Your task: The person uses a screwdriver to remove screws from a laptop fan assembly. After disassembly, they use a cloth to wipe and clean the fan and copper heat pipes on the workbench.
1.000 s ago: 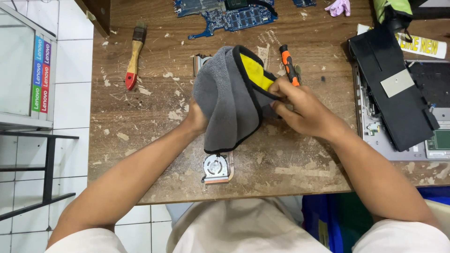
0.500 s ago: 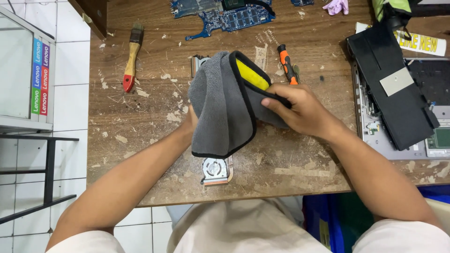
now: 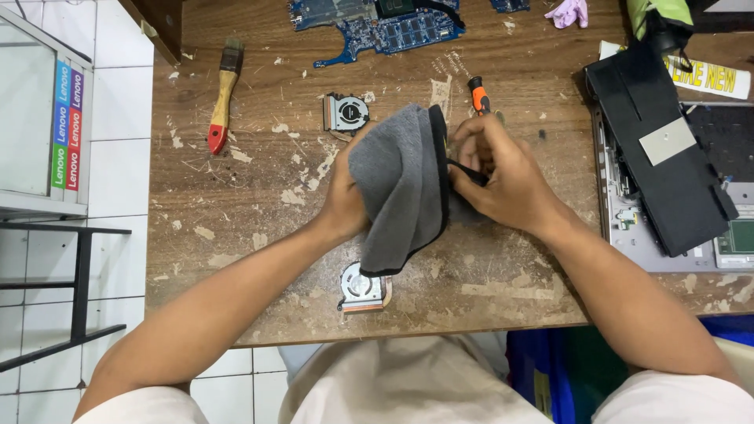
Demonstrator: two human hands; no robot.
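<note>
A grey cloth (image 3: 400,188) with a black edge is held over the middle of a worn wooden table (image 3: 236,228). My left hand (image 3: 344,196) grips it from the left, mostly hidden under the fabric. My right hand (image 3: 503,177) pinches the cloth's black edge from the right. What the cloth may be wrapped around is hidden. A small cooling fan (image 3: 363,289) lies on the table just below the cloth. A second fan (image 3: 345,114) lies above the left hand. An orange-handled screwdriver (image 3: 477,94) lies just beyond my right hand.
A red-handled paintbrush (image 3: 222,106) lies at the left. A blue circuit board (image 3: 385,22) sits at the far edge. An opened laptop base (image 3: 675,228) with a black battery (image 3: 664,149) across it fills the right side. A glass cabinet (image 3: 39,118) stands left of the table.
The cloth has been folded over, so its yellow inner side no longer shows. My right hand moved onto the black edge. The upper fan is now uncovered.
</note>
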